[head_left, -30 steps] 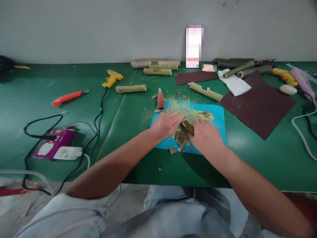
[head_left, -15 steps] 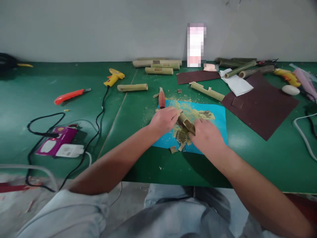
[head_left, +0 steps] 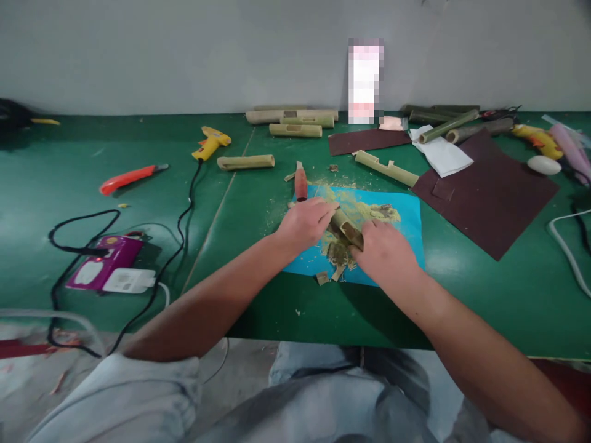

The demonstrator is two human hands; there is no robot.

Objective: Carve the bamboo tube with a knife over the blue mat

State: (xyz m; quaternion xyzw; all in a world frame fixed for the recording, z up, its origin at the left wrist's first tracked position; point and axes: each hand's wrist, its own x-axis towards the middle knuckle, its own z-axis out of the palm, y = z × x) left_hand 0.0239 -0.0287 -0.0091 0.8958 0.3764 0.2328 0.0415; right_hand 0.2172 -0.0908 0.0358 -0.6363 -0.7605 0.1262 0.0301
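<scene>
A short bamboo tube (head_left: 342, 220) with a slot cut in its side lies slanted between my hands, above a blue sheet (head_left: 409, 246). My left hand (head_left: 308, 223) is closed around its upper left end. Around the lower right end, the fingers of my right hand (head_left: 385, 246) are wrapped. Shavings and bark scraps (head_left: 339, 255) lie on the sheet under the tube. Just beyond my left hand rests a red-handled blade tool (head_left: 300, 183), its tip pointing away. The undersides of both hands are hidden.
Bamboo pieces (head_left: 295, 130) lie along the wall, with another slotted one (head_left: 385, 169) nearer. Left are a yellow glue gun (head_left: 210, 144), a red utility knife (head_left: 132, 179) and a purple power strip (head_left: 108, 261) with cables. Brown sheet material (head_left: 489, 197) and a white egg-shaped object (head_left: 543, 165) sit right.
The view has shifted very slightly. Both hands keep their hold on the bamboo tube, with no clear movement.
</scene>
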